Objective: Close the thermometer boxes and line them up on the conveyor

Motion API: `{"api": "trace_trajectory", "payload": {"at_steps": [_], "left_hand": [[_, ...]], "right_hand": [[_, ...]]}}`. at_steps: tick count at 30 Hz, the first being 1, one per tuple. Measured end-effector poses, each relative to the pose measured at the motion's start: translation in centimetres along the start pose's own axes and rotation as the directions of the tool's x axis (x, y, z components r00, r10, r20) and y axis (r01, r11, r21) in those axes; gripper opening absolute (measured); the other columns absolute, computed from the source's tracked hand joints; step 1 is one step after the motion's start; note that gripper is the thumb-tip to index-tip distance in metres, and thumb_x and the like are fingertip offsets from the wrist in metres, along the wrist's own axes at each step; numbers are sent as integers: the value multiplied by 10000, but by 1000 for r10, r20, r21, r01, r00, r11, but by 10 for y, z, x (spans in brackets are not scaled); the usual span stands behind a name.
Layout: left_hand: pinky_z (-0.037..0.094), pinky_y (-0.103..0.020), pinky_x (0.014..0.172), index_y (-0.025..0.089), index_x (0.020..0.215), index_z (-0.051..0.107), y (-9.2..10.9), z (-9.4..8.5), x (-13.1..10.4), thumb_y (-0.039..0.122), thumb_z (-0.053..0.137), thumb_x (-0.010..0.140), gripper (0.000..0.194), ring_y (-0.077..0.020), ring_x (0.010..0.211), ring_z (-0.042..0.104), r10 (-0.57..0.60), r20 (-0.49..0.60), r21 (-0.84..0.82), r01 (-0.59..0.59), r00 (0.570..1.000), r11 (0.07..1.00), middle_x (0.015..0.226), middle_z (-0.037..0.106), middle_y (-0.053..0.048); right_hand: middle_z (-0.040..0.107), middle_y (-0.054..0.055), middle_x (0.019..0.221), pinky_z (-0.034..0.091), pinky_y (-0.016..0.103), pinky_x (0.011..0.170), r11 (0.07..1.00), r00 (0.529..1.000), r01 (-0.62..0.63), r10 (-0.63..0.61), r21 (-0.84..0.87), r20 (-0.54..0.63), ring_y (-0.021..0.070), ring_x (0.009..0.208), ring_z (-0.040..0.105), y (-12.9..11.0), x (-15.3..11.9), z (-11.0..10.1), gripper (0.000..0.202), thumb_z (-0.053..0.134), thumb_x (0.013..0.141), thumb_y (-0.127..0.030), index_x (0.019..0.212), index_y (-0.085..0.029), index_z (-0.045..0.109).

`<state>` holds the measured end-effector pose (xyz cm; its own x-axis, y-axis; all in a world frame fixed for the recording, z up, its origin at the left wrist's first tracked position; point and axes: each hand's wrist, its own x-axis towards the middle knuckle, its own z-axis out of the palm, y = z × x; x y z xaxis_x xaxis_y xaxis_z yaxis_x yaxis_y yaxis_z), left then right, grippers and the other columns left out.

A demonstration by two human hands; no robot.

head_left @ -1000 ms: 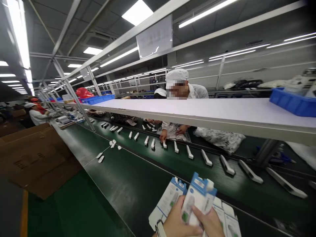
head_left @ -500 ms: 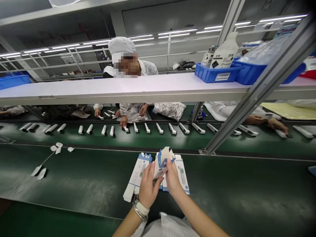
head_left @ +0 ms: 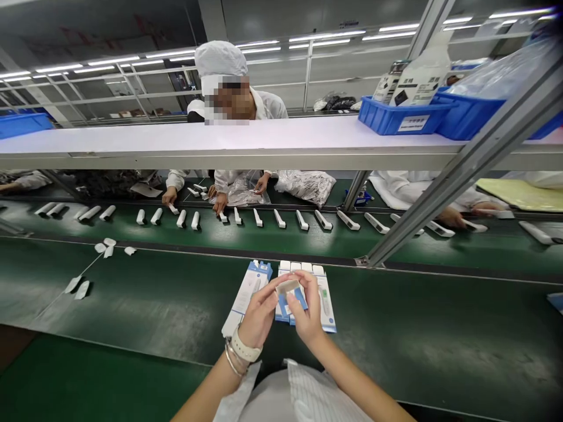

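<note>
Between my two hands is a small blue and white carton point(head_left: 294, 302), its end turned toward me and showing a brownish inside. My left hand point(head_left: 261, 310) wraps its left side, a pale watch strap and bracelet at the wrist. On the other side, my right hand point(head_left: 308, 308) grips it, the thumb against the blue part and fingers curled over the top. Beneath and behind my hands lie flattened printed cartons point(head_left: 326, 299). Another flat carton point(head_left: 248, 293) rests slanted at the left. My fingers hide part of the held carton.
Beyond a dark rail, a green conveyor carries a row of white handheld devices point(head_left: 280, 219). A co-worker's hand point(head_left: 221, 203) touches one. Scraps of white paper point(head_left: 82, 289) lie left. A slanted metal post point(head_left: 417, 193) and white shelf point(head_left: 220, 138) with blue bins point(head_left: 402, 117) stand ahead.
The carton has been tipped in my hands, so its end faces me instead of its jagged flaps pointing up. My right fingers moved over its top. The view shifted slightly.
</note>
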<state>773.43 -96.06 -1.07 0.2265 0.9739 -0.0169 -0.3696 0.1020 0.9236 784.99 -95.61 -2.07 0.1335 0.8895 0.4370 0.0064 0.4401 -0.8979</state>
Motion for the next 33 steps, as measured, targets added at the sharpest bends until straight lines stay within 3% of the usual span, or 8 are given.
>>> {"api": "trace_trajectory", "payload": {"at_steps": [10, 13, 17, 20, 23, 26, 29, 33], "left_hand": [[420, -411, 955, 144, 1014, 669, 0, 19, -2, 286, 672, 735, 312, -273, 1056, 571, 12, -188, -10, -14, 982, 1000, 1076, 657, -108], [459, -395, 915, 173, 1035, 664, -1, 18, -6, 253, 653, 756, 291, -255, 1010, 599, 157, -191, 138, -132, 969, 982, 1050, 670, -94], [485, -382, 860, 249, 1037, 660, 6, 12, -9, 135, 636, 755, 305, -226, 993, 601, 584, 90, 492, -546, 807, 678, 1086, 653, -69], [498, -374, 826, 246, 1003, 668, 13, 5, -7, 165, 664, 739, 276, -224, 996, 595, 615, 298, 538, -661, 730, 523, 1142, 619, -83], [503, -353, 814, 193, 857, 685, 18, 3, -3, 183, 662, 746, 113, -212, 947, 613, 499, 217, 502, -535, 839, 680, 1043, 649, -95], [504, -345, 833, 170, 954, 639, 23, 6, 1, 192, 694, 715, 246, -210, 943, 612, 249, 118, 367, -276, 961, 888, 1008, 646, -96], [490, -348, 885, 159, 1030, 634, 25, 9, 3, 204, 692, 716, 323, -229, 1014, 587, 69, 146, 285, -108, 987, 952, 1075, 630, -106], [495, -342, 892, 145, 951, 687, 19, 9, 5, 203, 705, 700, 258, -233, 998, 598, 37, 72, 275, -56, 997, 960, 1052, 648, -100]], "right_hand": [[449, 40, 953, 438, 383, 752, 994, 991, 16, -2, 107, -136, 185, 813, 514, 1, 5, 1, 526, 444, 805, -343, 1292, -262, 262], [418, 42, 988, 444, 380, 738, 992, 991, 64, -50, 109, -124, 163, 761, 519, -1, 6, 0, 569, 478, 782, -319, 1296, -273, 239], [430, 42, 964, 454, 365, 674, 985, 993, 75, -59, 156, -105, 164, 730, 518, -5, 8, -1, 548, 463, 783, -340, 1287, -270, 259], [458, 42, 902, 458, 368, 649, 989, 994, 83, -74, 120, -76, 180, 733, 518, -6, 11, -6, 526, 430, 797, -372, 1286, -242, 286], [483, 36, 834, 456, 377, 637, 987, 989, 146, -146, 63, 2, 191, 727, 512, -4, 16, -14, 522, 401, 813, -368, 1304, -225, 295], [508, 32, 798, 448, 372, 619, 978, 974, 207, -205, -5, 92, 190, 699, 513, -2, 20, -23, 533, 382, 824, -351, 1330, -217, 286], [524, 34, 789, 446, 366, 620, 966, 959, 239, -218, -102, 181, 188, 690, 528, 0, 21, -30, 520, 367, 832, -332, 1334, -209, 311], [525, 32, 800, 444, 352, 627, 958, 961, 222, -183, -183, 210, 178, 686, 541, 2, 19, -33, 486, 340, 851, -302, 1329, -213, 329]]}}
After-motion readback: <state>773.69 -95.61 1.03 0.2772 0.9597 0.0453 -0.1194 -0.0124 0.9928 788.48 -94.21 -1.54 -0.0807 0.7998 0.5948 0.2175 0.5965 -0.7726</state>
